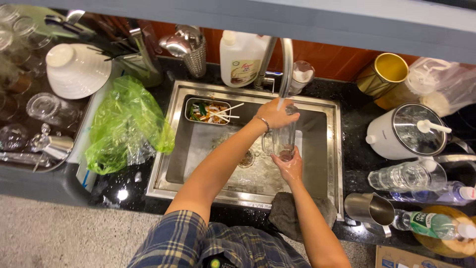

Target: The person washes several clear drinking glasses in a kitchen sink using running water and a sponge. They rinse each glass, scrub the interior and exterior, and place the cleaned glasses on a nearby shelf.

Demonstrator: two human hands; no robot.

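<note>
1. Left hand (276, 115): fingers curled over the rim of a clear glass mug with a side handle (281, 140), gripping it from above; a thin metal bracelet (263, 123) sits on the wrist.
2. Right hand (289, 166): palm cupped under the mug's base, fingers partly closed against the glass, supporting it from the 6 o'clock side.
3. Clear glass mug: held upright between both hands above the basin of the rectangular stainless-steel sink (168, 124), right of the basin's centre, directly beneath the spout of the curved chrome tap (286, 64). Whether water is running cannot be told for certain.
4. Round drain strainer (246, 159): in the basin floor, at 9 o'clock from the mug, just beside it.
5. Small rectangular metal tray holding food scraps and wooden sticks (208, 111): in the basin's corner at 10 o'clock from the mug.
6. Crumpled green plastic bag (124, 124): on the counter at 9 o'clock from the sink, touching its rim.
7. White plastic detergent jug (240, 57): behind the sink at 12 o'clock, just left of the tap.
8. Grey folded cloth (290, 211): draped over the sink's front edge at 6 o'clock, under the right forearm.
9. White electric kettle with a mirrored lid (404, 131): on the dark counter at 3 o'clock.
</note>
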